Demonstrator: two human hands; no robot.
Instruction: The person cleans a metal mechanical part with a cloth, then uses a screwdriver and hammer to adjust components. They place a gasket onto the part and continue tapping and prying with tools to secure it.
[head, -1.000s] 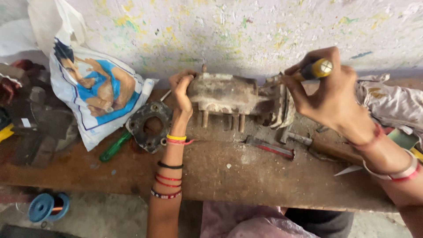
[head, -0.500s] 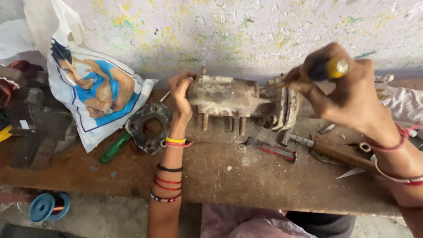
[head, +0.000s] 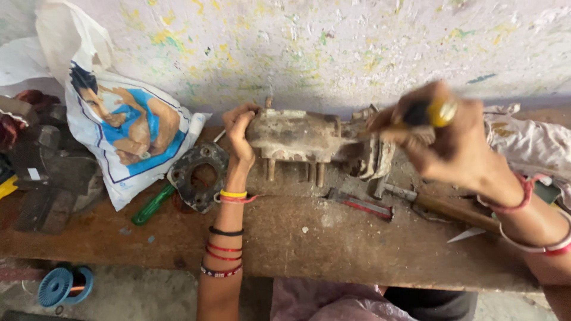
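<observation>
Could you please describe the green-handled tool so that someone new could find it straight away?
Start at the printed plastic bag on the bench's left. Just below its lower corner, beside the round rusty metal flange, lies the green-handled tool. It is the only bright green thing there.

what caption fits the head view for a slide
Left hand steadies a rusty metal part on a wooden bench; right hand grips a yellow-ended tool.

Motor housing point(head: 303, 135) on bench point(head: 333, 244), bag point(head: 128, 128) left.
</observation>
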